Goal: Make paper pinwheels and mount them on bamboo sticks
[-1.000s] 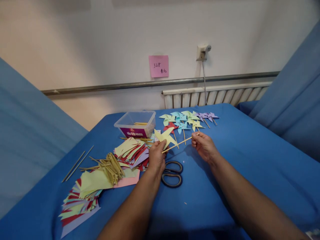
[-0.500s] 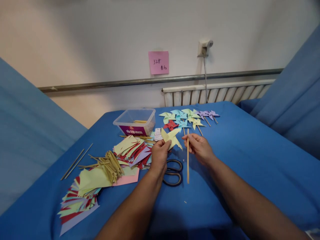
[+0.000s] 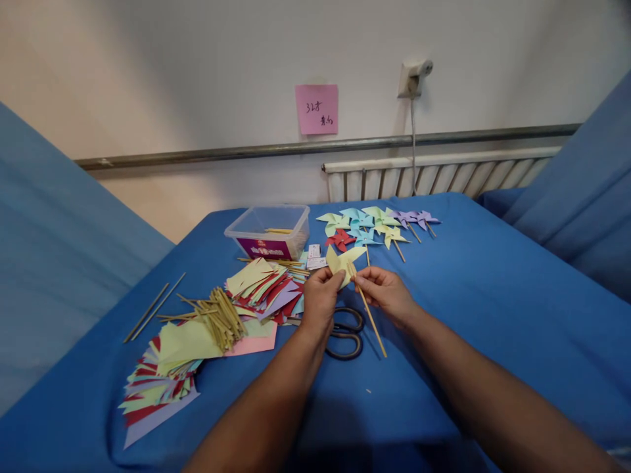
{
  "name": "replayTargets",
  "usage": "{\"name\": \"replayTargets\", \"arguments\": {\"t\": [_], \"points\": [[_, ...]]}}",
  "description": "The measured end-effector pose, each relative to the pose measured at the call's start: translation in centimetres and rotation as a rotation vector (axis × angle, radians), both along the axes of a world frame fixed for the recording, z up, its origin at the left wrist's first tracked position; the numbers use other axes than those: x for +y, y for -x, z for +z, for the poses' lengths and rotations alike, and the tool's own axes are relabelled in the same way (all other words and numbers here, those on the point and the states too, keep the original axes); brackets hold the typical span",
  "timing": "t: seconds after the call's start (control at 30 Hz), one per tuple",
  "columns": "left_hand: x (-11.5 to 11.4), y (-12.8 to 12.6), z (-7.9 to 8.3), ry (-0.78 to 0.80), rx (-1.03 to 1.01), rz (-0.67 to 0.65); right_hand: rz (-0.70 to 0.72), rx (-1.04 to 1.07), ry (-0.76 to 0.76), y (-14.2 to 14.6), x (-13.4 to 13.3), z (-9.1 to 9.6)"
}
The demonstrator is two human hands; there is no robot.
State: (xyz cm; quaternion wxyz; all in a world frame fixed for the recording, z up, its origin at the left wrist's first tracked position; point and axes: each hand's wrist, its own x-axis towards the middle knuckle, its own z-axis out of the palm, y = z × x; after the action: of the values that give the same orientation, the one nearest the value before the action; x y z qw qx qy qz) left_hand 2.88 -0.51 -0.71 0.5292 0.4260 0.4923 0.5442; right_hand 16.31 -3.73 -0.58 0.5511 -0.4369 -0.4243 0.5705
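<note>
A pale yellow paper pinwheel (image 3: pixel 337 261) is pinched between the thumb and fingers of my left hand (image 3: pixel 319 295), held above the table. My right hand (image 3: pixel 387 292) grips a thin wooden stick (image 3: pixel 373 322) near its upper end. The stick leans, its top lying against the pinwheel and its lower end pointing down and to the right. Whether the two are joined cannot be made out. Below my hands lie scissors (image 3: pixel 347 355) with black handles, their blades mostly hidden behind my left hand.
Several finished pinwheels (image 3: pixel 363 238) lie at the back. A clear plastic box (image 3: pixel 263 248) holding sticks stands left of them. Cut coloured papers (image 3: pixel 263 289), a pile of short sticks (image 3: pixel 221 318) and more papers (image 3: pixel 162 378) spread over the left of the blue-covered table (image 3: pixel 493 315).
My right hand has brought the stick left to the pinwheel, tilting it from upright to slanting. The pinwheel has turned in my left hand. The view has shifted slightly.
</note>
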Motion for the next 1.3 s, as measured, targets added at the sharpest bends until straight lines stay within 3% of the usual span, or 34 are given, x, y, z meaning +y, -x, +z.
{"name": "replayTargets", "arguments": {"t": [0.43, 1.3], "points": [[-0.2, -0.1, 0.0, -0.023, 0.001, 0.015, 0.011, 0.006, -0.02, 0.8, 0.3, -1.3], [-0.4, -0.3, 0.7, -0.052, 0.069, 0.074, 0.023, 0.033, 0.013, 0.9, -0.1, -1.0]]}}
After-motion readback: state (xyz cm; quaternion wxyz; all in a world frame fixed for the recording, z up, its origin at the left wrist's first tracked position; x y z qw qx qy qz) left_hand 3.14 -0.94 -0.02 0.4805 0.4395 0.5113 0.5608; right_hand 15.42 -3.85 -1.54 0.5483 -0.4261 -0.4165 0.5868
